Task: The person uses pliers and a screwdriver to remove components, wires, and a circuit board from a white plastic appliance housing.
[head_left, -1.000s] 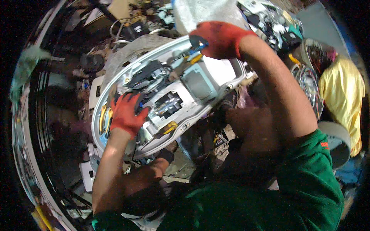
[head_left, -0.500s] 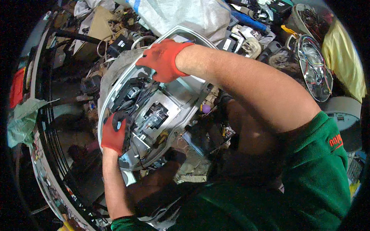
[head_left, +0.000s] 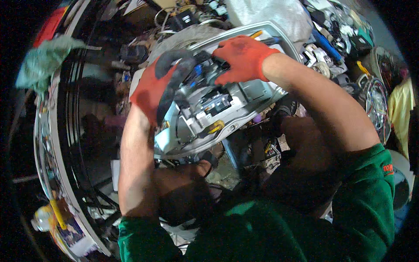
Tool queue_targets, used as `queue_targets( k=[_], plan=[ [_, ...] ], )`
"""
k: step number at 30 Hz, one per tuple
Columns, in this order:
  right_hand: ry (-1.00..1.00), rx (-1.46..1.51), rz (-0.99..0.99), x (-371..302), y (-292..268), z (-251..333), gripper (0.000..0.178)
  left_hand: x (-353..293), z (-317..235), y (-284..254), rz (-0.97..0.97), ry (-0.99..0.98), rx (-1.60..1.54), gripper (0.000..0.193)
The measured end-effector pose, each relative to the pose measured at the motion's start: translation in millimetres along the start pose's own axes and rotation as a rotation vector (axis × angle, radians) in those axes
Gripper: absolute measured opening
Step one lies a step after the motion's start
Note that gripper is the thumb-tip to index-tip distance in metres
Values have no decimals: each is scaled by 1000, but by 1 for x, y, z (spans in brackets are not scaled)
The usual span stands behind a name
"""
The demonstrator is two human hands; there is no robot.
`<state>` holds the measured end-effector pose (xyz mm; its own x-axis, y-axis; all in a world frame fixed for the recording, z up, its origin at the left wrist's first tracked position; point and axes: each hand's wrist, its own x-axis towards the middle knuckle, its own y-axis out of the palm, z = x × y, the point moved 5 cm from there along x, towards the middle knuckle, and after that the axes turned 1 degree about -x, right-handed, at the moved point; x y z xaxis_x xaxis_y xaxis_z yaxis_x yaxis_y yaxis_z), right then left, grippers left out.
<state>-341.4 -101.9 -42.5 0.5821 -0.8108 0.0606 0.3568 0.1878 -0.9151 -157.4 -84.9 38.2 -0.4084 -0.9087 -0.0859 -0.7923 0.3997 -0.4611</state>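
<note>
Black mechanism (head_left: 204, 63) | between left hand (head_left: 157, 85) and right hand (head_left: 244, 61) | both curled; cannot tell if pinching

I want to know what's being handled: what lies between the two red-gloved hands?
In the head view, a jumble of dark parts with blue bits lies between the left hand and right hand; blur hides finer detail.

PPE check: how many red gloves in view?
2: one on the left hand, one on the right hand, both at the pale casing. Others may be hidden.
</note>
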Motion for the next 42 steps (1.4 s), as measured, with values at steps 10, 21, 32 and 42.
queue_targets(
  k=[10, 21, 32, 42],
  plan=[
    [264, 409, -124, -8, -33, -36, 50, -25, 38, -47, -116, 136, -23, 41],
    [625, 890, -253, -1, 9, -102, 47, -30, 52, -11, -177, 131, 529, 60],
    [424, 642, -33, 5, -13, -89, 42, -6, 53, 10, -151, 100, 588, 45],
    [385, 793, -216, -21, 2, -94, 37, -4, 51, 24, -81, 85, 522, 45]
  ],
)
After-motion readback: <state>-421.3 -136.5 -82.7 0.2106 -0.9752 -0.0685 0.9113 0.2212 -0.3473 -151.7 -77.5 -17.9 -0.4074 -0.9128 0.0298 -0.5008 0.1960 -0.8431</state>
